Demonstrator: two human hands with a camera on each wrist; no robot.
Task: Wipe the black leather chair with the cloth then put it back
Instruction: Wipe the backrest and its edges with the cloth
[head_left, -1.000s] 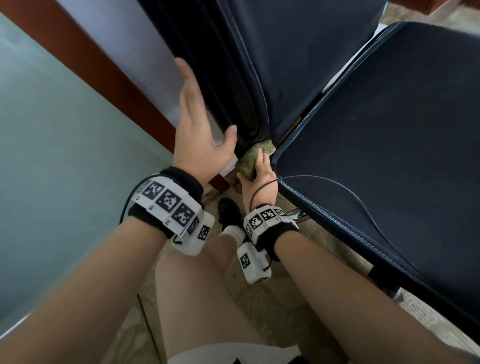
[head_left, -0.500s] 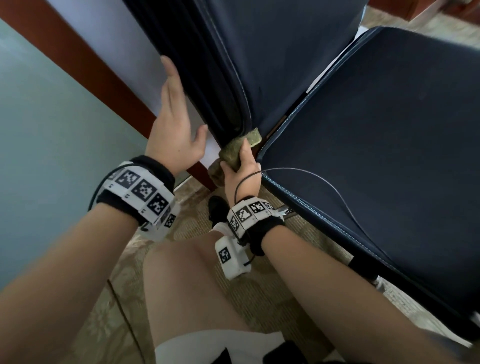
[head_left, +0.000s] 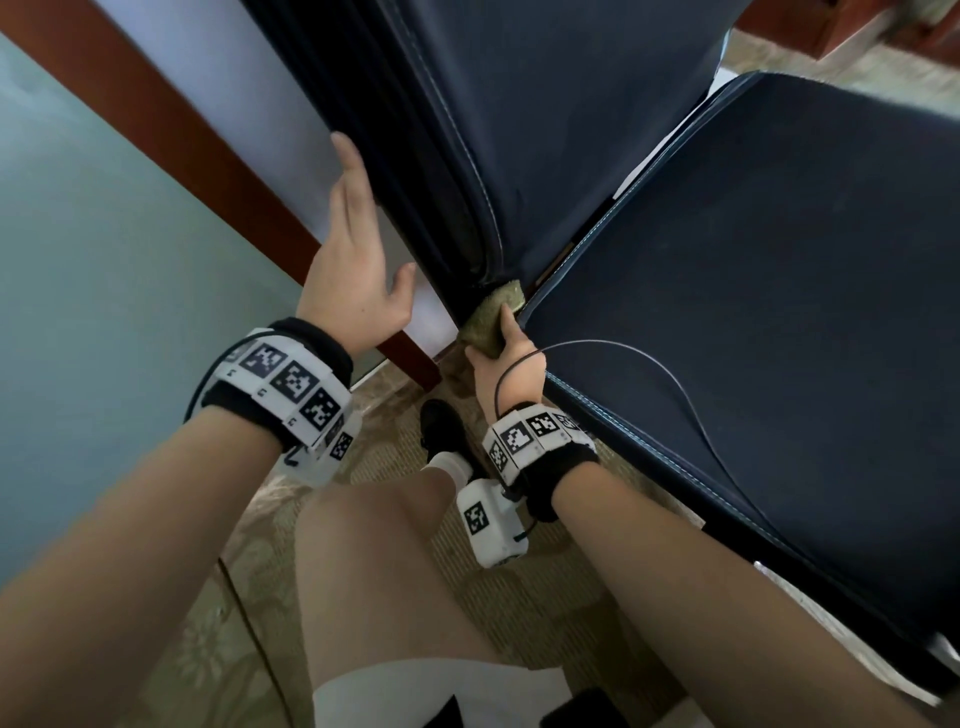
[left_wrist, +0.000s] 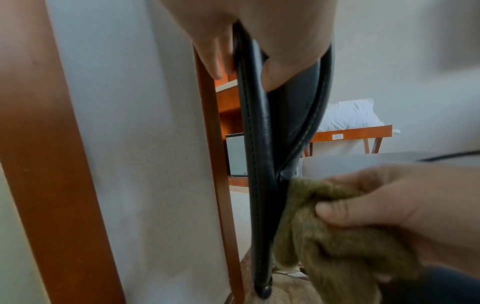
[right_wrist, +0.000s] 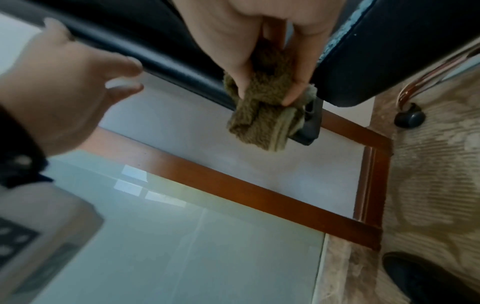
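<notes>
The black leather chair fills the head view, with its backrest at the top and its seat on the right. My right hand grips a bunched olive-green cloth and presses it into the corner where the backrest's lower edge meets the seat. In the right wrist view the fingers curl round the cloth. My left hand lies with straight fingers along the backrest's side edge, fingers behind it and thumb in front.
A wood-framed white panel stands just behind the backrest, with a pale green glass surface to its left. Patterned carpet, my bare leg and black shoe lie below. A chrome chair leg with a caster sits under the seat. A thin cable drapes over the seat.
The right hand has kept the cloth at the backrest's lower corner, shifting only slightly. The left hand has stayed flat on the backrest's edge. The head view has drifted a little.
</notes>
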